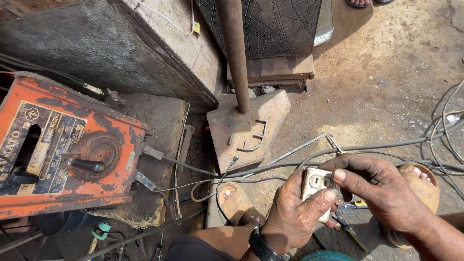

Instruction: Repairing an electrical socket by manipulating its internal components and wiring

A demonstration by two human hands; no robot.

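While the left hand (pixel 295 212) grips a white socket box (pixel 317 189) low in the middle of the view, thumb pressed across its face, the right hand (pixel 374 186) closes its fingers over the box's top edge. Grey cables (pixel 290 162) run past them over the dirt floor (pixel 386 72). An orange welding machine (pixel 63 150) sits well apart on the left, beside a rusty pipe stand (pixel 246 128).

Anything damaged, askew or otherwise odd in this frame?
Yes. The orange welding machine at left is badly worn, with rust and flaking paint. Loose cables trail across the dirt ground. The left hand and right hand hold a grimy white socket.
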